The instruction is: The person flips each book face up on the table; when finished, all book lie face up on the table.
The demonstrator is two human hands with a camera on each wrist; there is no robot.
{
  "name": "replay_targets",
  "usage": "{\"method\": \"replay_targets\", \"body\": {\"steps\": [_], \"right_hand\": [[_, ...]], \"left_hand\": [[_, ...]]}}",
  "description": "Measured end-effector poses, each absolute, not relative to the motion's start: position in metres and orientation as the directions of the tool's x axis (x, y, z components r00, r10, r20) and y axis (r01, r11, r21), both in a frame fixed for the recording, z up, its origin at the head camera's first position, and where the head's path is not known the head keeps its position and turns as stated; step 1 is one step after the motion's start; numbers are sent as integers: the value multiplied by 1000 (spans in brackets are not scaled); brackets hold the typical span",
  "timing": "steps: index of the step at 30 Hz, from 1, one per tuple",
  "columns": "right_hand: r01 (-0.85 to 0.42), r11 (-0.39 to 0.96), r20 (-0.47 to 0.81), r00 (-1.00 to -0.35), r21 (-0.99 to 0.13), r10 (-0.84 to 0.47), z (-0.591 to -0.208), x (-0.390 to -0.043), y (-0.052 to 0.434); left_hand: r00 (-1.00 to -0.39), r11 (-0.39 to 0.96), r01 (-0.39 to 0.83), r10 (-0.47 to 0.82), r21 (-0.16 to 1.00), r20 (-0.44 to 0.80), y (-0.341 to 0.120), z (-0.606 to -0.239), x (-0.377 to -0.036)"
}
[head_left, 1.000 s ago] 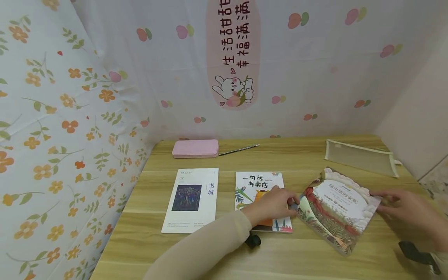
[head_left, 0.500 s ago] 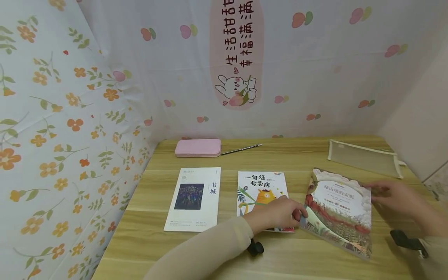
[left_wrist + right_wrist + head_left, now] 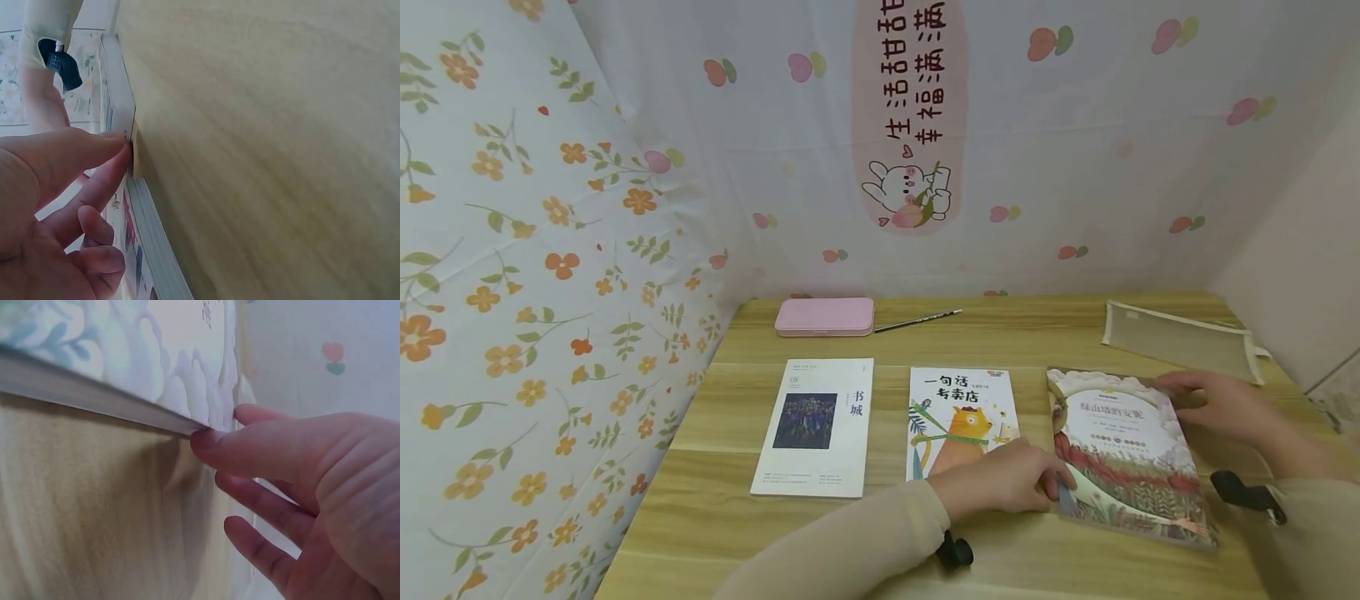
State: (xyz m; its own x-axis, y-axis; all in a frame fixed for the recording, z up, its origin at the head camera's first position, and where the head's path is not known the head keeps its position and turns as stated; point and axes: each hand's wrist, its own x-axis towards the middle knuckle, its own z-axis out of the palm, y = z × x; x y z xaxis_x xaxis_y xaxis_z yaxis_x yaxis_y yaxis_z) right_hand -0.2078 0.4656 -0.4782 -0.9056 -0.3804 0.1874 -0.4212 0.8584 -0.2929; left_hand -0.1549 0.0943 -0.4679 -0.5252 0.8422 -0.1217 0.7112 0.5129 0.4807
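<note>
A picture book [image 3: 1123, 450] with a red and green illustrated cover lies at the right of the table, nearly straight. At its lower left corner my left hand [image 3: 1015, 475] pinches it between thumb and forefinger; the left wrist view shows these fingertips meeting at the book's edge [image 3: 119, 97]. My right hand [image 3: 1225, 412] holds the upper right corner. Up close, the right thumb [image 3: 219, 444] presses the side edge, while the forefinger reaches past the top edge. Just left lies a book with an orange cat [image 3: 962, 417], its lower part hidden by my left hand.
A white book with a dark picture [image 3: 812, 429] lies at the left. Behind it are a pink pencil case [image 3: 824, 317] and a pencil [image 3: 917, 321]. A mesh pouch [image 3: 1183, 337] lies at the back right. A patterned cloth [image 3: 760, 142] hangs behind the wooden table [image 3: 700, 525].
The picture book has turned from a slanted position to nearly straight, its top swinging left. My right hand has moved left along with it. My left hand has shifted slightly right and down.
</note>
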Motion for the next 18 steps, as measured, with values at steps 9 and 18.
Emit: {"method": "replay_targets", "body": {"steps": [9,18], "right_hand": [[-399,858,132,-917,-323,-376,-477,-216,463],[-434,865,250,-893,-251,-375,-477,-208,439]], "left_hand": [[-526,495,690,844,528,-103,96,-468,-147],[-515,491,736,853,466,-85,83,-451,-133]]}}
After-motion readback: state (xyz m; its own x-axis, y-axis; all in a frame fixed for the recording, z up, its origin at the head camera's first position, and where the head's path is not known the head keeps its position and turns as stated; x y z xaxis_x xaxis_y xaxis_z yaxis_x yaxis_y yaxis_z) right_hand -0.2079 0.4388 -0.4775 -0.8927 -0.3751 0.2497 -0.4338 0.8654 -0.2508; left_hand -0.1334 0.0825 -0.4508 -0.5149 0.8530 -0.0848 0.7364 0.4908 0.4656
